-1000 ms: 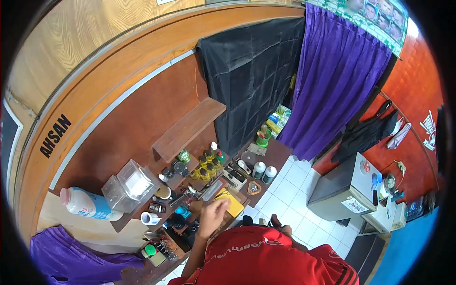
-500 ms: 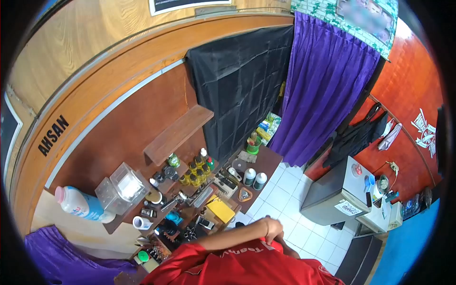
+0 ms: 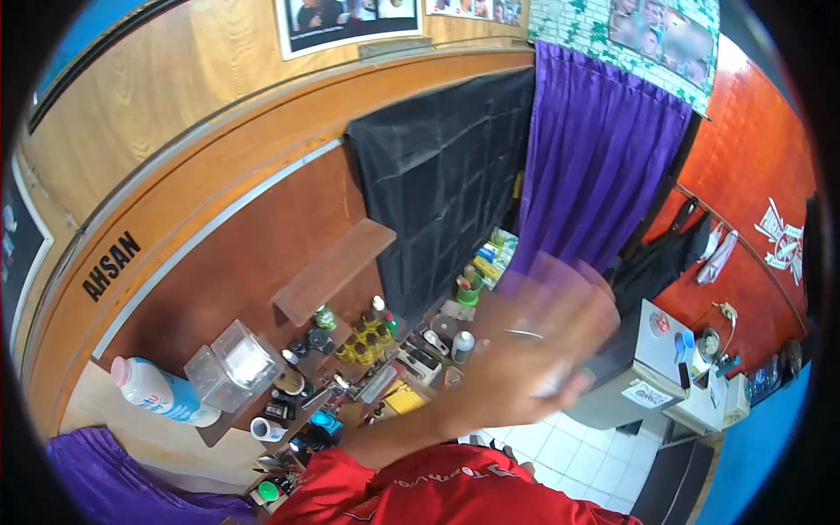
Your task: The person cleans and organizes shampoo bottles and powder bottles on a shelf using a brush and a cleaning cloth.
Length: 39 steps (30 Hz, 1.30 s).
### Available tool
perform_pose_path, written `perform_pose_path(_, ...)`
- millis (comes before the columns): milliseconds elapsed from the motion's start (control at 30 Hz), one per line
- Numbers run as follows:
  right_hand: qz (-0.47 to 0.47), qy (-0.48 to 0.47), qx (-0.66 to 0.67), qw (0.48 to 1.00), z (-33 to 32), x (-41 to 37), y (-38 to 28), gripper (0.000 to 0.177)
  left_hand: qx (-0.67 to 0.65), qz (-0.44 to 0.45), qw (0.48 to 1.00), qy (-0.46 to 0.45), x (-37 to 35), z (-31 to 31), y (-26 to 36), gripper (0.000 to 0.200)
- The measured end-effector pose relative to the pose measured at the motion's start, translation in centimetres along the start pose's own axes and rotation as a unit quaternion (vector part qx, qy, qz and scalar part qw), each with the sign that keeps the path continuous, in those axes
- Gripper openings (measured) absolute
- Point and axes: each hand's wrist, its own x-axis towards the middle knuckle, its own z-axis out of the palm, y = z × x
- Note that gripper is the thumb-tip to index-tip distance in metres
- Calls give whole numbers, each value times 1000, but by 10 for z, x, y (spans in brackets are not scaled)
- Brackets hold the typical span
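My left hand (image 3: 547, 341) is raised close to the camera, its forearm crossing from the red sleeve (image 3: 332, 481) on the left. Motion smears the fingers, so I cannot make out whether they hold anything. Behind the hand lie part of the purple curtain (image 3: 604, 131), the front of the grey fridge (image 3: 604, 385) and the right end of the counter. A white bottle (image 3: 463, 347) stands on the counter just left of the hand. My right hand is out of sight. Below the forearm is the red shirt (image 3: 455, 490) I wear.
The counter holds several yellow bottles (image 3: 363, 350), hair clippers (image 3: 433, 341), a yellow box (image 3: 403, 399) and a green cup (image 3: 469, 290). A large white-and-blue bottle (image 3: 162, 394) and clear plastic boxes (image 3: 229, 363) stand left. A small shelf (image 3: 332, 271) juts from the wall.
My left hand has risen from the shirt front towards the camera and now blurs. The right hand, partly seen beside it before, no longer shows. The view has tilted up slightly.
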Motion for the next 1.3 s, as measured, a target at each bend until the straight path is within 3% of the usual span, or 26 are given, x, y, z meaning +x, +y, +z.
perform_pose_path(33, -14, -5, -3, 1000, -3, 4, -12, 47, 211, 144, 942, -219, -14, 30, -82, 60)
perform_pose_path(67, -28, -10, -10, 1000, -9, 9, -20, 47, 401, 263, 776, -410, -56, 27, -157, 75)
perform_pose_path(100, -40, -13, -21, 999, -21, 15, -23, 47, 423, -87, 579, -692, -54, 41, -142, 81)
perform_pose_path(133, -52, -15, -31, 998, -33, 24, -27, 47, 407, -103, 514, -748, -73, 41, -171, 86)
perform_pose_path(167, -63, -20, -33, 997, -36, 29, -38, 47, 379, -198, 581, -693, -81, 32, -166, 89)
perform_pose_path(233, -74, -43, -30, 996, -24, 20, -52, 47, 245, -161, 727, -621, -79, 2, -167, 95)
perform_pose_path(267, -73, -57, -36, 995, -20, 8, -43, 47, 208, -165, 740, -618, -68, -11, -185, 96)
perform_pose_path(300, -73, -68, -42, 994, -19, -1, -37, 47, 246, -27, 814, -526, -59, -32, -190, 91)
perform_pose_path(367, -80, -75, -45, 993, -23, 0, -41, 47, 556, -19, 764, -327, -15, -39, -96, 85)
perform_pose_path(400, -85, -76, -45, 992, -24, 4, -48, 47, 541, 112, 817, -165, -5, -47, -78, 85)
perform_pose_path(433, -168, 10, 32, 985, -17, 5, -54, 48, 521, 194, 830, -52, 8, -49, -44, 83)
perform_pose_path(467, -204, 29, 94, 974, -17, 7, -69, 49, 491, 227, 841, 27, 10, -52, -21, 79)
perform_pose_path(500, -237, 46, 155, 958, -35, -2, -102, 51, 493, 231, 838, 39, 8, -56, -5, 68)
perform_pose_path(533, -234, 3, 135, 963, -56, -4, -138, 51, 414, 132, 900, -32, 1, -58, 10, 29)
perform_pose_path(567, -290, 12, 216, 932, -73, -11, -175, 46, 400, -15, 904, -149, -10, -66, 3, 26)
perform_pose_path(600, -388, 45, 299, 871, -84, -7, -211, 35, 342, -117, 892, -271, -19, -71, -15, 30)
perform_pose_path(667, -396, 18, 329, 857, -165, -60, -314, 46, 285, -110, 844, -440, -53, -86, -83, 63)
perform_pose_path(700, -533, 121, 327, 771, -177, -58, -355, 50, 309, -112, 816, -475, -69, -94, -105, 76)
perform_pose_path(733, -483, -2, 325, 813, -228, -101, -391, 49, 351, -197, 784, -473, -72, -90, -109, 77)
perform_pose_path(767, -586, 23, 325, 742, -236, -99, -420, 44, 392, -280, 741, -466, -71, -88, -110, 79)
perform_pose_path(833, -685, 31, 312, 658, -264, -127, -473, 38, 366, -201, 827, -376, -75, -94, -108, 80)
perform_pose_path(867, -735, 25, 302, 606, -275, -142, -496, 40, 330, -282, 811, -393, -57, -90, -91, 80)
perform_pose_path(967, -822, 42, 303, 479, -293, -175, -550, 45, 369, -204, 854, -304, -52, -96, -92, 77)
perform_pose_path(1000, -838, 56, 297, 455, -297, -178, -563, 46, 372, -242, 845, -299, -45, -96, -82, 78)
perform_pose_path(1167, -816, 93, 301, 484, -297, -108, -617, 42, 373, -296, 844, -245, -52, -114, -102, 81)
perform_pose_path(1300, -773, 136, 412, 463, -300, -9, -661, 27, 369, -339, 836, -225, -48, -112, -97, 80)
